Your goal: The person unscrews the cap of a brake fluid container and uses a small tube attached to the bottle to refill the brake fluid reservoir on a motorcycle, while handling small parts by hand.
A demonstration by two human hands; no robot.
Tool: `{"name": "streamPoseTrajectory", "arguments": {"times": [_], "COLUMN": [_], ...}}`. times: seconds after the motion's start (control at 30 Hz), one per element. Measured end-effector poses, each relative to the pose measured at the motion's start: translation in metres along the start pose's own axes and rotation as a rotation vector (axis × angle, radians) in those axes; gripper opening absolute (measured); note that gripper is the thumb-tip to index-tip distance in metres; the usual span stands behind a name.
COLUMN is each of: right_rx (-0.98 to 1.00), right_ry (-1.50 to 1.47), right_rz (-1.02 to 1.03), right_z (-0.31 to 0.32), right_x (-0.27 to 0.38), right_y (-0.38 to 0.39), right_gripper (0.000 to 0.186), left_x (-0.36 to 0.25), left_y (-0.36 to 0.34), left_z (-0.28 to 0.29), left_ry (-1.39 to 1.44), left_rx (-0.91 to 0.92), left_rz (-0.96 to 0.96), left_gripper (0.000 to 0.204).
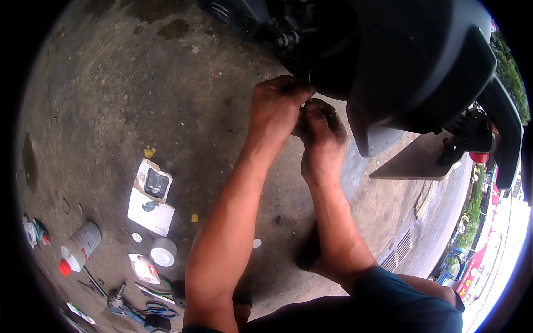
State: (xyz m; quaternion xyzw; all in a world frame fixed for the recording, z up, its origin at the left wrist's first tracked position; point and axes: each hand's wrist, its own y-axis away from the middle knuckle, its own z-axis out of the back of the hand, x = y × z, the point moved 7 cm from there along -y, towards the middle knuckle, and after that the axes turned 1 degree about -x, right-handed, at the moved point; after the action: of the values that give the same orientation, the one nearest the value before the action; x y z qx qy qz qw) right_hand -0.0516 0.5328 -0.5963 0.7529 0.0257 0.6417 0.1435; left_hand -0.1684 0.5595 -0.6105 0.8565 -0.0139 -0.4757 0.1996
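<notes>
Above my hands, the dark underside of a motor scooter [311,41] fills the upper part of the head view. From it a thin, pale, wire-like strand [310,77] hangs straight down. My left hand [277,105] pinches this strand between thumb and fingertips, its back turned up. Just below and to the right, my right hand [323,126] is closed, thumb on top, close against the left fingertips. Whatever lies inside its curled fingers is hidden. Dark grime covers the fingers of both hands.
A black rear panel [416,61] and a flat plate [413,161] overhang at right. On the concrete floor [183,100] at left lie torn cardboard [151,213], a red-capped bottle [83,244], a white roll [163,252], a power tool [119,304] and scissors [160,309].
</notes>
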Motion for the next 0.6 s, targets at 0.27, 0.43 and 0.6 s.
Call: {"name": "streamPoseTrajectory", "arguments": {"times": [0.27, 0.43, 0.6], "right_rx": [0.009, 0.0, -0.002], "right_ry": [-0.022, -0.007, -0.026], "right_rz": [0.005, 0.005, 0.021], "right_z": [-0.0012, 0.0, -0.0005], "right_x": [-0.0014, -0.0007, -0.0003], "right_y": [0.0002, -0.0006, -0.0026], "right_gripper": [0.023, 0.022, 0.022], "left_x": [-0.0001, -0.0011, -0.0052], "left_y": [-0.0013, -0.0021, -0.0026], "left_z": [0.0006, -0.0021, -0.002], "left_ry": [-0.073, -0.088, -0.08], "left_rx": [-0.009, 0.017, -0.027], "left_rz": [-0.088, -0.074, -0.128], "left_gripper": [0.015, 0.015, 0.012]}}
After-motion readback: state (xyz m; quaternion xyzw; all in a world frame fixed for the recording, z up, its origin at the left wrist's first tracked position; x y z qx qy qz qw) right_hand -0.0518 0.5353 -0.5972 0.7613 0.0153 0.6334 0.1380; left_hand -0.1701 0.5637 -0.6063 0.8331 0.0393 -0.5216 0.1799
